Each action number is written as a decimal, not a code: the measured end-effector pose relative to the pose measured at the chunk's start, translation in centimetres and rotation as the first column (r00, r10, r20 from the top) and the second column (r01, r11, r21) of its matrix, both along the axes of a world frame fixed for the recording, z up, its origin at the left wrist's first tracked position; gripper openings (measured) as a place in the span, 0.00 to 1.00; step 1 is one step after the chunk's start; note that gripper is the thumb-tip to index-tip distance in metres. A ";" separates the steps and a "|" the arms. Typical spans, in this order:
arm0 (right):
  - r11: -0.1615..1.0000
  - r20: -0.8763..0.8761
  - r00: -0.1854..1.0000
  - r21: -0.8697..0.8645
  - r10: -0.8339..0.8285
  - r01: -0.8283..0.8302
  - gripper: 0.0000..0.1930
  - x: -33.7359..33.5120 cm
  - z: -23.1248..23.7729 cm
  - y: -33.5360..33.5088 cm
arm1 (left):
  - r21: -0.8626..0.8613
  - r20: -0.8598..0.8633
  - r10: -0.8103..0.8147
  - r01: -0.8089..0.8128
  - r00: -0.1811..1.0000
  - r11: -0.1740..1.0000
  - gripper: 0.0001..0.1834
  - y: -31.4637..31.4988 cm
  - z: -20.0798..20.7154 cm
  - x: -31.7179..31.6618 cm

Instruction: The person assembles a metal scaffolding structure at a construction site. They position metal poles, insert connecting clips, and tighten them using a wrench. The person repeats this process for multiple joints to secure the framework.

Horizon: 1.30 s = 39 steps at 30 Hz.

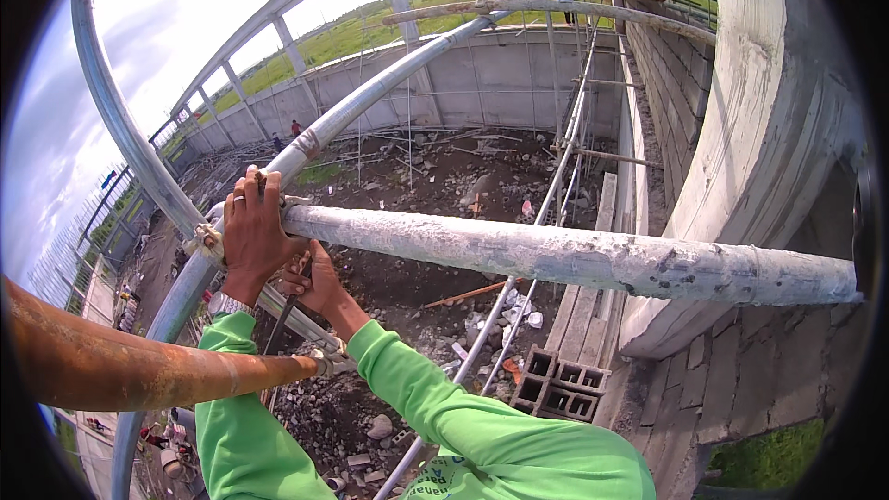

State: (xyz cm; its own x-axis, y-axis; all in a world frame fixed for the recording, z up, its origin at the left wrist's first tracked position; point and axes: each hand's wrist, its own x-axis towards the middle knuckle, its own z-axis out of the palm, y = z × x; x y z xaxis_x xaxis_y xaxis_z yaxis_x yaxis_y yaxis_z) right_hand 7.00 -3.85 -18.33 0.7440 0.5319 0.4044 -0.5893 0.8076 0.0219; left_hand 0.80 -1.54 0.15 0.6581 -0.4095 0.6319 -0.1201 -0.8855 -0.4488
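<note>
Fingers of the left hand [252, 245] curl over the lower end of the galvanized scaffold pipe [398, 79]; the right hand [319, 285] clenches a thin dark bar [281, 322] just below. Pipe likely heavy, rigid, slick; hold clear of the coupler [208, 242]. Bar probably light, stiff; grip the shank.

Dark, rubble-strewn ground [389, 187] spans the middle of the frame. On it lie a thin reddish-brown strip [463, 296], white scraps [535, 319] below centre and a grey stone [380, 426] at lower centre-left, among smaller stones and debris.
</note>
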 end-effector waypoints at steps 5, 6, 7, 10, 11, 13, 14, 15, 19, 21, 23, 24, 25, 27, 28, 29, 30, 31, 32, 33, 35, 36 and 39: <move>0.991 -0.008 0.998 -0.116 -0.068 0.067 0.25 -0.3 0.7 0.2 | -0.010 -0.025 0.042 -0.042 0.999 0.999 0.63 -0.1 0.1 -0.1; 0.989 0.015 0.996 -0.121 -0.086 0.087 0.25 -0.4 0.9 0.1 | -0.011 -0.026 0.034 -0.034 0.999 0.999 0.63 -0.2 0.1 -0.1; 0.984 0.012 0.996 -0.149 -0.094 0.094 0.25 -0.5 1.0 0.0 | -0.012 -0.028 0.026 -0.026 0.999 1.000 0.63 -0.1 0.2 -0.2; 0.977 -0.031 0.993 -0.188 -0.110 0.102 0.25 -0.6 1.1 0.0 | -0.010 -0.031 0.031 -0.031 0.999 0.999 0.63 -0.1 0.1 -0.1; 0.975 -0.066 0.993 -0.205 -0.098 0.083 0.25 -0.4 1.2 0.0 | -0.010 -0.031 0.037 -0.038 0.999 0.999 0.63 -0.1 0.1 -0.1; 0.978 -0.089 0.995 -0.207 -0.036 0.017 0.25 0.0 1.2 0.1 | -0.013 -0.020 0.009 -0.009 1.000 1.000 0.62 0.0 0.0 0.0; 0.971 -0.131 0.991 -0.232 0.020 -0.050 0.25 0.3 1.2 0.1 | -0.045 -0.017 -0.022 0.021 1.000 0.999 0.62 0.1 0.0 0.1; 0.974 -0.097 0.994 -0.218 0.041 -0.062 0.25 0.6 1.2 0.0 | -0.015 -0.009 -0.006 0.006 1.000 1.000 0.62 0.2 0.0 0.1; 0.961 -0.056 0.997 -0.265 0.061 -0.074 0.23 0.9 1.2 -0.5 | -0.017 0.022 -0.033 0.034 0.999 0.999 0.61 0.4 -0.1 0.3; 0.972 -0.050 0.998 -0.232 0.030 -0.041 0.22 0.4 1.1 -0.8 | -0.010 0.030 -0.042 0.042 0.999 0.999 0.60 0.4 -0.1 0.4; 0.986 -0.111 0.993 -0.157 0.036 -0.054 0.21 -0.2 1.1 -1.1 | -0.001 0.028 -0.037 0.037 0.999 0.999 0.60 0.4 -0.2 0.4; 0.989 -0.045 0.999 -0.145 -0.001 -0.006 0.21 -0.4 1.2 -1.1 | -0.002 0.032 -0.040 0.040 0.999 0.999 0.60 0.4 -0.2 0.5; 0.988 -0.028 0.999 -0.156 -0.023 0.018 0.22 -0.6 1.2 -1.2 | -0.002 0.036 -0.041 0.041 0.999 0.999 0.59 0.4 -0.2 0.4; 0.983 -0.012 0.999 -0.178 -0.035 0.032 0.22 -0.7 1.3 -1.2 | -0.002 0.029 -0.035 0.035 0.999 0.999 0.59 0.4 -0.2 0.4; 0.981 -0.011 1.000 -0.192 -0.027 0.024 0.22 -0.7 1.4 -1.1 | -0.004 0.022 -0.029 0.029 0.999 1.000 0.59 0.4 -0.2 0.4; 0.978 -0.020 0.999 -0.206 -0.042 0.037 0.22 -0.5 1.4 -1.1 | -0.034 0.022 -0.057 0.058 0.998 0.998 0.59 0.4 -0.2 0.4; 0.980 -0.029 1.000 -0.197 0.000 -0.006 0.23 -0.4 1.5 -1.0 | -0.011 0.014 -0.025 0.025 1.000 1.000 0.59 0.4 -0.2 0.4; 0.982 -0.050 0.999 -0.186 0.022 -0.031 0.23 -0.2 1.5 -0.9 | -0.013 0.013 -0.025 0.026 1.000 1.000 0.59 0.4 -0.2 0.4; 0.978 -0.104 0.992 -0.190 0.066 -0.085 0.23 -0.1 1.6 -0.8 | -0.042 0.019 -0.056 0.057 0.998 0.997 0.59 0.4 -0.1 0.3; 0.985 -0.058 0.996 -0.153 0.071 -0.079 0.23 0.0 1.6 -0.8 | -0.015 0.015 -0.028 0.029 0.999 0.999 0.59 0.4 -0.1 0.3; 0.977 -0.101 0.986 -0.155 0.131 -0.146 0.23 0.0 1.7 -0.7 | -0.015 0.026 -0.040 0.040 0.999 0.999 0.60 0.3 -0.1 0.4; 0.984 -0.044 0.993 -0.133 0.111 -0.116 0.23 0.0 1.7 -0.8 | -0.017 0.022 -0.038 0.038 0.999 0.999 0.60 0.3 -0.1 0.4; 0.981 -0.080 0.993 -0.168 0.081 -0.093 0.23 -0.1 1.6 -1.0 | -0.021 0.011 -0.035 0.035 0.999 0.999 0.60 0.3 -0.1 0.4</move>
